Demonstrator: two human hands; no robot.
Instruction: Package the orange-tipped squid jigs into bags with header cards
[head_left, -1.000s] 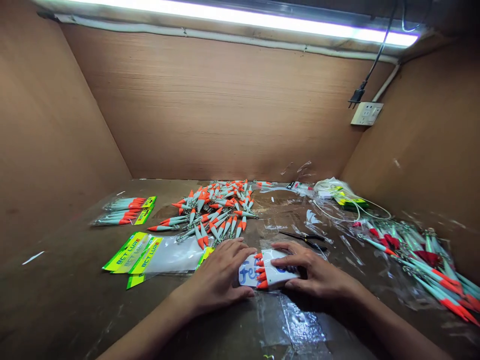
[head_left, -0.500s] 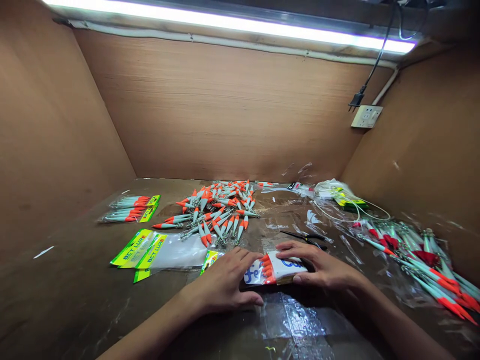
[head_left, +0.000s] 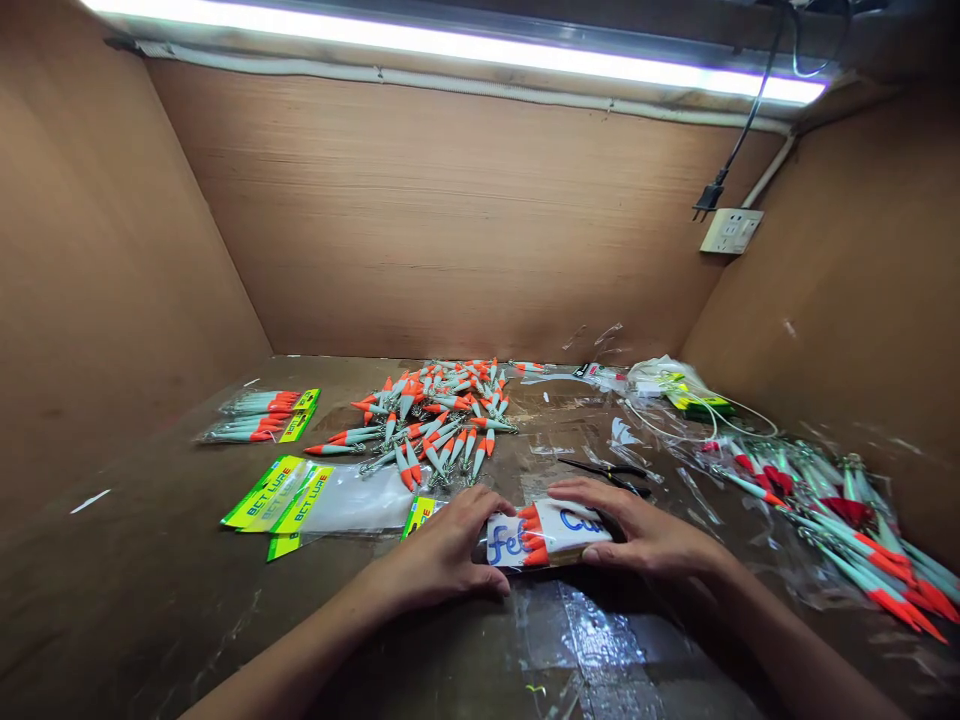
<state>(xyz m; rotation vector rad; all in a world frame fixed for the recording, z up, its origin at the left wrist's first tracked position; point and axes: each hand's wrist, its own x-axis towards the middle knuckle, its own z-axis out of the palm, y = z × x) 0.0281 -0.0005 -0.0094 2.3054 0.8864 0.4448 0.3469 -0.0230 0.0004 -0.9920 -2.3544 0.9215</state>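
Since it's all sitting on one brown desk [head_left: 172, 610] with one tube light [head_left: 465, 45] overhead, here's the count from big to small. One pile of loose orange-and-pale lures [head_left: 407, 402] mid-desk, way too tangled to count, plus one heap of longer lures [head_left: 885, 565] on the right, same problem. Two hands: the left hand [head_left: 442, 550] is half open around the left end of a white block, can't tell if it's actually gripping, and the right hand [head_left: 649, 532] has the right end between thumb and fingers. At least three flat bags [head_left: 296, 505] on the left, and what looks like two filled packs [head_left: 251, 430] behind them. That one white block [head_left: 577, 530], blue handwriting on it, is on the desk between the hands. One pair of pliers [head_left: 613, 471] just behind, one wall socket [head_left: 731, 231], one dangling plug [head_left: 709, 200], and at least four orange tips [head_left: 534, 540] lined up across the block.
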